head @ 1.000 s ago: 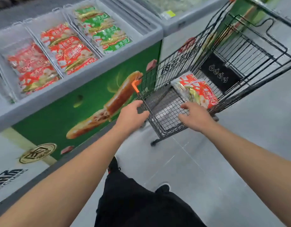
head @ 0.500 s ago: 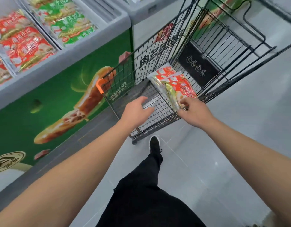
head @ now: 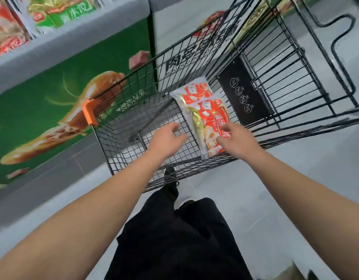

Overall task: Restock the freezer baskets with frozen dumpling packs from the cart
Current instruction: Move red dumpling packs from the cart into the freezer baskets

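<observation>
Fingers point(head: 225, 129) touch dumpling packs point(head: 203, 110) in cart point(head: 134, 126) beside freezer point(head: 53, 81)

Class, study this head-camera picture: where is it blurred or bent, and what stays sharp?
Head view: motion blur smears the green freezer front and red packs at upper left; wide-angle distortion bows the black wire cart; the red-and-white dumpling packs in it stay fairly sharp.

- My left hand point(head: 167, 140) reaches forward on a bare, outstretched arm, palm down, fingers loosely spread and holding nothing.
- My right hand point(head: 234, 138) reaches out alongside it, fingers relaxed and slightly bent, fingertips point(head: 225, 129) pointing forward.
- Both forearms angle inward, the hands near each other but apart.
</observation>
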